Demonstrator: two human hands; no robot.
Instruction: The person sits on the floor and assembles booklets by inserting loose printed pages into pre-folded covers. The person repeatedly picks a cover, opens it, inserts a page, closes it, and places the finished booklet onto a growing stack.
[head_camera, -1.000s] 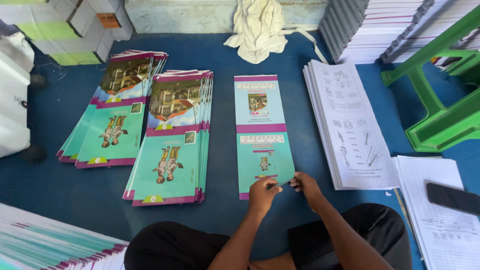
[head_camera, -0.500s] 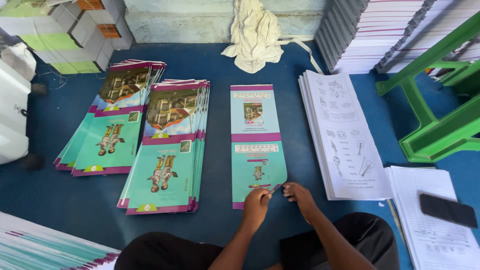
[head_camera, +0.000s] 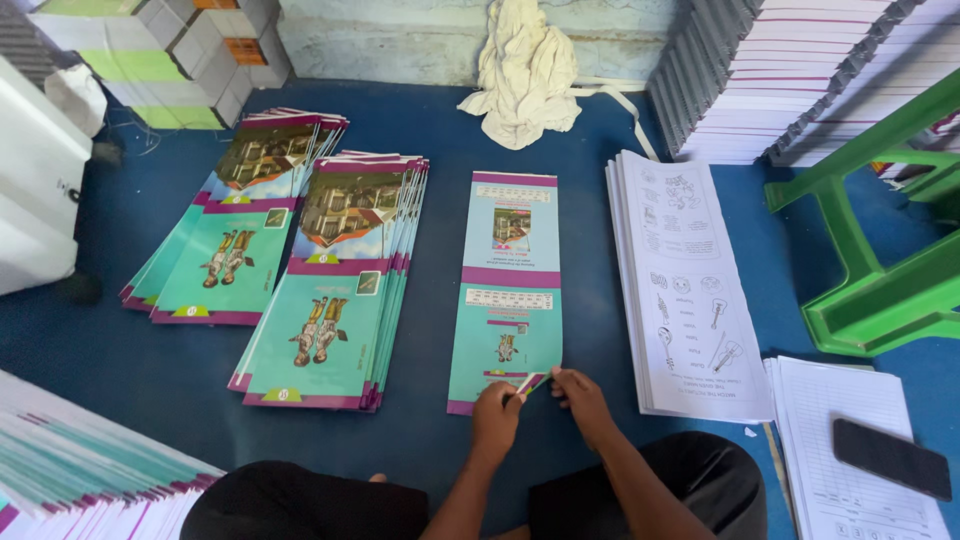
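A long teal and purple printed cover sheet lies flat on the blue floor in front of me. My left hand and my right hand meet at its near right corner. Both pinch that corner, which is lifted and curled up off the floor. To the left lie two fanned stacks of similar covers. To the right sits a thick stack of white printed pages with line drawings.
A green plastic stool stands at the right. A black phone rests on lined sheets. Tall paper stacks and a crumpled white cloth are at the back. More covers lie near left.
Both hands have stayed at the cover's near corner, and the corner now curls up higher between the fingers. The view has shifted slightly.
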